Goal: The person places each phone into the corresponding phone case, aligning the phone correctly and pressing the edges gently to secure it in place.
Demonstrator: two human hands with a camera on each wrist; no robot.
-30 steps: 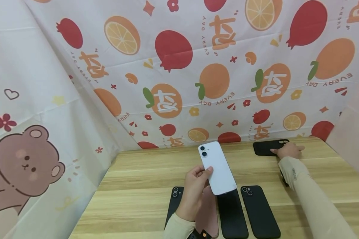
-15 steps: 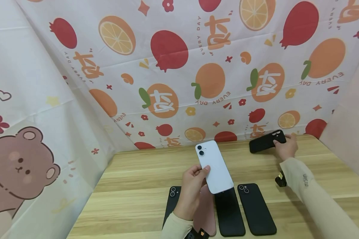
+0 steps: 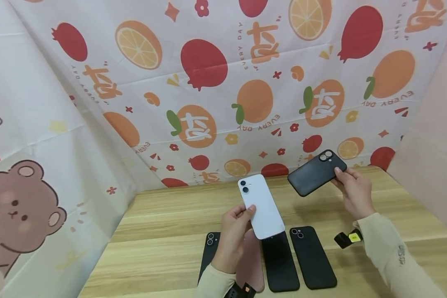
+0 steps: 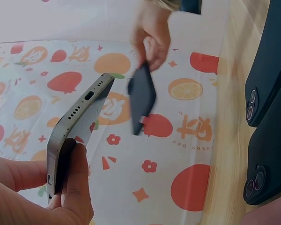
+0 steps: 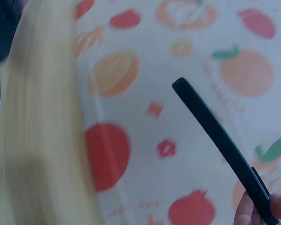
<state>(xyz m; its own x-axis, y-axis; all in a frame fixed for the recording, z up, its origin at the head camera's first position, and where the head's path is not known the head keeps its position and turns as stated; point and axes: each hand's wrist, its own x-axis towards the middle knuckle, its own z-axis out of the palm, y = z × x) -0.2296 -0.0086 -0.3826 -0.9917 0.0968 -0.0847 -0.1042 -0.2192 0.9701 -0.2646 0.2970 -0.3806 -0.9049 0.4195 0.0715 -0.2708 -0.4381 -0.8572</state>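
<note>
In the head view my left hand [image 3: 232, 238] holds a white smartphone [image 3: 266, 213] by its left edge, its back with two camera lenses facing me. The left wrist view shows the phone's bottom edge [image 4: 74, 111] with its charging port, thumb and fingers on opposite faces. My right hand [image 3: 355, 192] pinches a thin black phone case [image 3: 313, 176] at the end by its camera rings. That case is raised above the back of the table and tilted, to the right of the phone. Seen edge-on, the case [image 5: 220, 136] points away from the right fingertips.
On the wooden table [image 3: 152, 248] lie a dark camera-ringed piece [image 3: 208, 248], a pink one [image 3: 252, 265], a plain black one [image 3: 281, 265] and a black one with two camera rings [image 3: 313, 258]. A fruit-print cloth [image 3: 216, 95] hangs behind the table.
My right hand has gripped the black phone case, lifted it off the table's back right and brought it left toward the white smartphone. The left hand keeps its hold.
</note>
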